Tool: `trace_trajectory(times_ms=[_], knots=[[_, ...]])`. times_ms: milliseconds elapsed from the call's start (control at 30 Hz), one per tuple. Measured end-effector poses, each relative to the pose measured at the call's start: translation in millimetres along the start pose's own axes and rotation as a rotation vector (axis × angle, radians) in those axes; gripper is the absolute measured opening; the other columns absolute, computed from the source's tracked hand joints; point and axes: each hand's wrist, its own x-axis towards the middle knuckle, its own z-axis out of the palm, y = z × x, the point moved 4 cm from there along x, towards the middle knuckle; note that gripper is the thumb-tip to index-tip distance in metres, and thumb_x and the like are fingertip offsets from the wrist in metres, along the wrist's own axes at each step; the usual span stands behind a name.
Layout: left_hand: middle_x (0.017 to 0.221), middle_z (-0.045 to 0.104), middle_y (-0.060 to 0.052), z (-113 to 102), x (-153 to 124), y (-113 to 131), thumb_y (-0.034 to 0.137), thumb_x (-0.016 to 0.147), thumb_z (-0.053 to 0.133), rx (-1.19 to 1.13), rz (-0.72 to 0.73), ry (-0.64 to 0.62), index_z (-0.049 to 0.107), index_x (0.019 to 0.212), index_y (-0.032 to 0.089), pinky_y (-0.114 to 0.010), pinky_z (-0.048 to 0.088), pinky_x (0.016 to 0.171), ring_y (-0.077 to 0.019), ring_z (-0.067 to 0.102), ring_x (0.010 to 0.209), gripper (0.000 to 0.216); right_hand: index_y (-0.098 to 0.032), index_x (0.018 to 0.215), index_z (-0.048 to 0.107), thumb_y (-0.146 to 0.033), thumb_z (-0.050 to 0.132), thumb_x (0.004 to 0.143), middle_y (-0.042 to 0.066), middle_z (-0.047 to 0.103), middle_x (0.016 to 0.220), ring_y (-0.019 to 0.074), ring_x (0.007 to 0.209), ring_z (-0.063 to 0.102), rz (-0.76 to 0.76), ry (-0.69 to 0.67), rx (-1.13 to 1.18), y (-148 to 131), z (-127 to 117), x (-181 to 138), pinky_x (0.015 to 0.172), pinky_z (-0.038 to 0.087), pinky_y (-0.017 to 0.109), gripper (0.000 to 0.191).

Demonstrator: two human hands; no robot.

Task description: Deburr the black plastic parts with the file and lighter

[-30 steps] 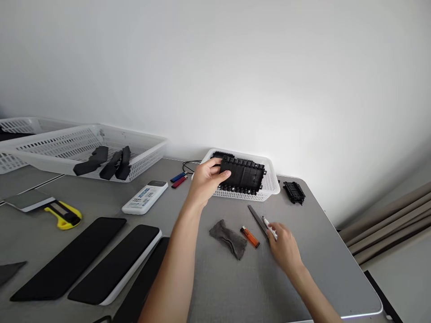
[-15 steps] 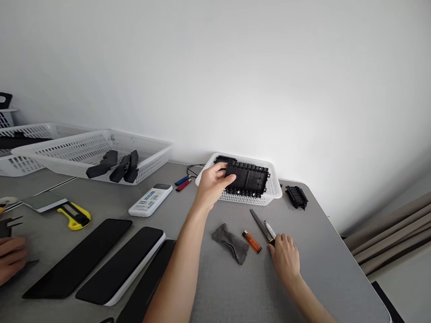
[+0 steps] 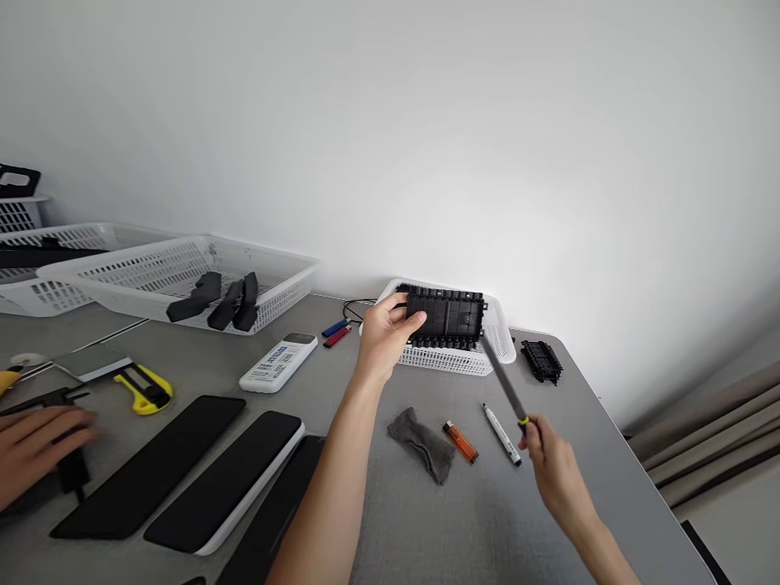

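Grey table (image 3: 414, 528), pale wall (image 3: 426, 138). Hands apart: left hand (image 3: 385, 333) grips black plastic part (image 3: 448, 319) before small white basket (image 3: 442, 360); right hand (image 3: 553, 463) grips file (image 3: 505, 382), angled toward basket. Nearer than basket: grey cloth (image 3: 422, 444), orange lighter (image 3: 461, 442), marker (image 3: 503, 435).

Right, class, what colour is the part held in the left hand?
The part in the left hand is black, best seen in the head view.

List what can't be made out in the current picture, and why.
All in the head view:
File: handle mostly hidden by the right hand.
Black ribbed part: left end partly covered by the left hand.
Small white basket: contents partly behind that part.
Another person's hand: blurred, cut by the left edge.
White device: print too small.
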Motion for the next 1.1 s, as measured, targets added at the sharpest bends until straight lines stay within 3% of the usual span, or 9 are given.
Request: trace_trajectory(times_ms=[67, 233, 367, 433, 533, 700, 933, 1100], knots=[[0.083, 0.077, -0.006, -1, 0, -1, 0.035, 0.062, 0.088, -0.014, 0.005, 0.005, 0.07, 0.099, 0.016, -0.035, 0.054, 0.088, -0.0242, 0.073, 0.09, 0.046, -0.022, 0.084, 0.055, -0.06, 0.026, 0.102, 0.002, 0.058, 0.068, 0.0165, 0.056, 0.053, -0.001, 0.024, 0.111, -11, -22, 15, 0.051, 0.038, 0.028, 0.052], [0.083, 0.077, -0.006, -1, 1, -2, 0.035, 0.062, 0.087, -0.009, -0.004, 0.0, 0.068, 0.1, 0.016, -0.035, 0.053, 0.088, -0.0247, 0.073, 0.089, 0.047, -0.021, 0.094, 0.055, -0.063, 0.03, 0.101, 0.002, 0.059, 0.075, 0.0161, 0.064, 0.055, -0.139, 0.274, 0.442, -56, -68, 56, 0.061, 0.046, 0.029, 0.05], [0.08, 0.076, -0.005, 4, 1, -4, 0.035, 0.063, 0.086, -0.008, -0.027, -0.029, 0.063, 0.097, 0.017, -0.037, 0.051, 0.09, -0.0253, 0.073, 0.088, 0.045, -0.022, 0.105, 0.056, -0.063, 0.038, 0.099, 0.005, 0.063, 0.089, 0.0181, 0.077, 0.06, -0.249, 0.152, 0.629, -99, -65, 76, 0.069, 0.05, 0.031, 0.045], [0.078, 0.075, -0.004, 7, 0, -5, 0.035, 0.066, 0.084, -0.005, -0.041, -0.047, 0.058, 0.097, 0.019, -0.039, 0.051, 0.091, -0.0259, 0.073, 0.088, 0.044, -0.023, 0.105, 0.057, -0.062, 0.04, 0.098, 0.003, 0.06, 0.087, 0.0167, 0.074, 0.056, -0.25, 0.135, 0.596, -111, -58, 82, 0.064, 0.046, 0.028, 0.044], [0.083, 0.075, -0.004, 9, -2, -8, 0.035, 0.071, 0.08, 0.038, -0.053, -0.068, 0.053, 0.103, 0.021, -0.041, 0.049, 0.093, -0.0263, 0.072, 0.092, 0.044, -0.022, 0.097, 0.058, -0.061, 0.041, 0.097, 0.0, 0.054, 0.077, 0.0141, 0.065, 0.046, -0.219, 0.224, 0.465, -117, -48, 89, 0.056, 0.035, 0.025, 0.042], [0.089, 0.073, -0.004, 8, -1, -13, 0.036, 0.078, 0.074, 0.135, -0.024, -0.089, 0.053, 0.111, 0.022, -0.042, 0.046, 0.098, -0.0253, 0.07, 0.097, 0.041, -0.021, 0.069, 0.047, -0.068, 0.045, 0.093, -0.004, 0.038, 0.061, 0.0112, 0.055, 0.028, -0.196, 0.288, 0.417, -119, -35, 95, 0.051, 0.023, 0.026, 0.053], [0.089, 0.073, -0.005, 9, 1, -15, 0.035, 0.08, 0.073, 0.181, 0.001, -0.072, 0.056, 0.119, 0.021, -0.043, 0.044, 0.105, -0.0255, 0.068, 0.105, 0.046, -0.022, 0.057, 0.036, -0.076, 0.058, 0.08, -0.005, 0.034, 0.055, 0.0111, 0.055, 0.026, -0.155, 0.259, 0.23, -121, -28, 94, 0.052, 0.022, 0.026, 0.063], [0.104, 0.075, -0.01, 16, -3, -12, 0.036, 0.077, 0.075, 0.144, 0.02, -0.117, 0.06, 0.117, 0.02, -0.044, 0.043, 0.107, -0.0293, 0.066, 0.113, 0.046, -0.023, 0.054, 0.035, -0.08, 0.06, 0.074, -0.004, 0.038, 0.048, 0.0119, 0.051, 0.026, -0.099, 0.359, -0.03, -128, -20, 93, 0.052, 0.024, 0.026, 0.066]])
